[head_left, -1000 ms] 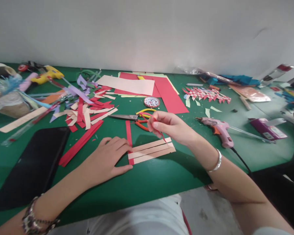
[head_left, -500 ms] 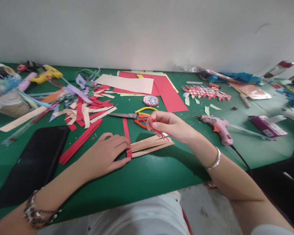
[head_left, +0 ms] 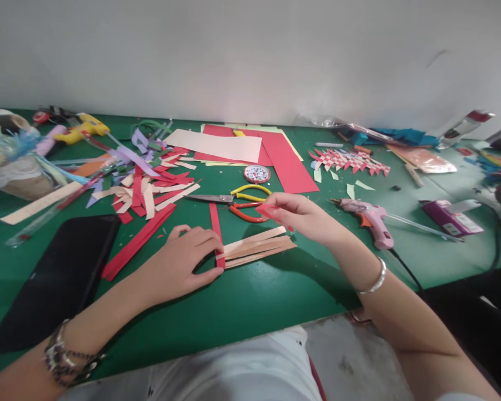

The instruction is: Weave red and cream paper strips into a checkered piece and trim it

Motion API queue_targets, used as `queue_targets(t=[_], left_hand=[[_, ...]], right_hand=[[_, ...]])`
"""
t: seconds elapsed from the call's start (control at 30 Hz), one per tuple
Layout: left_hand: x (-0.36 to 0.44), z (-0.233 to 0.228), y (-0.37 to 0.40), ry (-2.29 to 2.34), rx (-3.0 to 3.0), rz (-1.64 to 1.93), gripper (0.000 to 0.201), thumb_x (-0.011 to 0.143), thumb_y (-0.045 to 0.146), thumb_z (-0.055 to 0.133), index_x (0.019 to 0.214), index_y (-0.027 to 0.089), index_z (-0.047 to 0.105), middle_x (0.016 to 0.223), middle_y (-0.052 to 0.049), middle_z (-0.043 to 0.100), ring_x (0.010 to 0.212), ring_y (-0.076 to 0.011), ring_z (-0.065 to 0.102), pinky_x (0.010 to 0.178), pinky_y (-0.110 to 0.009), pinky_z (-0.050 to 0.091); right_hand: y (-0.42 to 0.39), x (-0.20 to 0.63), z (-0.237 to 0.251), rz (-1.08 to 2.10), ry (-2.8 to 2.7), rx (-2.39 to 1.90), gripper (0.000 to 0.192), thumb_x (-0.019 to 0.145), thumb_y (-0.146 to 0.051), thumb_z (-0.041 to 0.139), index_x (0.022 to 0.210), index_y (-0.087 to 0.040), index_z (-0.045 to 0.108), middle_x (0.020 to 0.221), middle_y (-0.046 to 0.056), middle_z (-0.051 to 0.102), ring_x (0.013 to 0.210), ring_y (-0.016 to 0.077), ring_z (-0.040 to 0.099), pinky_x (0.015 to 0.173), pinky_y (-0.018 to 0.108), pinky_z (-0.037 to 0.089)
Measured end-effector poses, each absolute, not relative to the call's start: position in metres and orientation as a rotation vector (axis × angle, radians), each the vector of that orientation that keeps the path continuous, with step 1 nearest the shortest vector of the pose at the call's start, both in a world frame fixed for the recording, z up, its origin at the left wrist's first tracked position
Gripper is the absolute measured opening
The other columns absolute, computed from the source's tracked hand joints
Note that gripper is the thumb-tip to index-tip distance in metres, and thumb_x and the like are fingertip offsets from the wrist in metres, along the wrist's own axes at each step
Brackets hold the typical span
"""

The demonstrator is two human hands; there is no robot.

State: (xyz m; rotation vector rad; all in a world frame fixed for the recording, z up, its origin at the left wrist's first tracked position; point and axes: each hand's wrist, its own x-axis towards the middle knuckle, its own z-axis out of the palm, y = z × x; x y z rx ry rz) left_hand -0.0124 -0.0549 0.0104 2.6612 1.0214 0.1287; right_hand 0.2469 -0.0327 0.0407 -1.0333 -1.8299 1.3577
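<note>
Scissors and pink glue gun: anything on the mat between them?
Head view: the right hand, pinching a red strip, sits between the scissors and the glue gun; otherwise bare mat.

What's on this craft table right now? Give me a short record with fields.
Left hand: presses flat on the ends of the beige paper strips where a red strip crosses them
Right hand: pinches a thin red paper strip above them
Behind: scissors, round tin
Right: pink glue gun
Left: black tablet
Surface: green table
</note>
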Motion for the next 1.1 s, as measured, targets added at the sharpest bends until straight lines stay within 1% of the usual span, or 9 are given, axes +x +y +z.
queue_targets(t=[0.1,0.23,0.33,0.43,0.57,0.67,0.8,1.0,1.1], left_hand=[[-0.012,0.009,-0.056,1.016,2.687,0.139,0.022,0.087,0.039,0.046,0.099,0.024,0.055,0.106,-0.005,0.062,0.092,-0.0214,0.055,0.087,-0.040,0.028],[-0.011,0.007,-0.058,1.010,2.755,0.163,0.022,0.086,0.039,0.047,0.098,0.023,0.055,0.104,-0.005,0.063,0.091,-0.0226,0.056,0.087,-0.041,0.028],[-0.008,0.005,-0.060,1.025,2.791,0.194,0.026,0.083,0.044,0.051,0.096,0.022,0.055,0.103,-0.006,0.063,0.091,-0.0241,0.056,0.087,-0.042,0.029],[-0.005,0.004,-0.061,1.056,2.798,0.217,0.032,0.080,0.050,0.054,0.094,0.021,0.054,0.100,-0.006,0.063,0.089,-0.0248,0.056,0.086,-0.044,0.029],[-0.004,0.003,-0.061,1.066,2.792,0.204,0.023,0.084,0.043,0.051,0.089,0.020,0.053,0.095,-0.005,0.063,0.085,-0.0228,0.056,0.084,-0.043,0.030],[-0.007,0.003,-0.058,1.038,2.794,0.206,0.024,0.085,0.044,0.051,0.092,0.022,0.053,0.099,-0.005,0.063,0.086,-0.0223,0.056,0.085,-0.042,0.031],[-0.015,0.002,-0.055,1.036,2.794,0.200,0.025,0.086,0.045,0.048,0.095,0.023,0.054,0.101,-0.006,0.063,0.089,-0.0227,0.056,0.086,-0.042,0.031],[-0.015,0.002,-0.056,1.061,2.828,0.253,0.026,0.084,0.039,0.049,0.104,0.023,0.050,0.101,-0.006,0.064,0.090,-0.0239,0.058,0.087,-0.043,0.030],[-0.013,0.002,-0.058,1.057,2.888,0.286,0.023,0.082,0.035,0.049,0.101,0.022,0.051,0.099,-0.006,0.065,0.087,-0.0244,0.058,0.083,-0.042,0.032]], right_hand=[[-0.034,0.255,0.039,1.260,-1.867,-1.103,0.020,0.084,-0.034,0.053,0.076,-0.017,0.052,0.070,-0.002,0.048,0.060,0.0075,0.040,0.051,0.021,0.031],[-0.037,0.268,0.038,1.185,-1.878,-1.160,0.020,0.086,-0.034,0.051,0.076,-0.017,0.053,0.068,-0.002,0.045,0.056,0.0072,0.037,0.049,0.021,0.029],[-0.040,0.278,0.036,1.157,-1.870,-1.193,0.021,0.087,-0.035,0.050,0.076,-0.017,0.053,0.066,-0.003,0.045,0.055,0.0072,0.036,0.048,0.021,0.028],[-0.043,0.285,0.034,1.124,-1.905,-1.242,0.018,0.086,-0.034,0.051,0.080,-0.017,0.055,0.070,-0.001,0.049,0.060,0.0090,0.041,0.052,0.022,0.032],[-0.047,0.293,0.033,0.987,-2.022,-1.326,0.013,0.085,-0.030,0.052,0.086,-0.018,0.057,0.081,0.002,0.055,0.071,0.0131,0.049,0.059,0.024,0.037],[-0.051,0.300,0.034,0.908,-2.129,-1.311,0.012,0.085,-0.028,0.051,0.088,-0.017,0.057,0.086,0.004,0.056,0.076,0.0149,0.051,0.064,0.026,0.040],[-0.060,0.309,0.031,0.911,-2.244,-1.219,0.011,0.085,-0.025,0.051,0.091,-0.018,0.058,0.090,0.005,0.057,0.079,0.0155,0.054,0.067,0.026,0.042],[-0.075,0.311,0.014,0.987,-2.275,-1.206,0.011,0.085,-0.023,0.052,0.093,-0.019,0.060,0.093,0.007,0.059,0.084,0.0173,0.055,0.075,0.029,0.044],[-0.079,0.308,0.007,1.015,-2.283,-1.219,0.012,0.086,-0.023,0.052,0.093,-0.019,0.060,0.094,0.007,0.059,0.085,0.0171,0.056,0.077,0.030,0.044]])
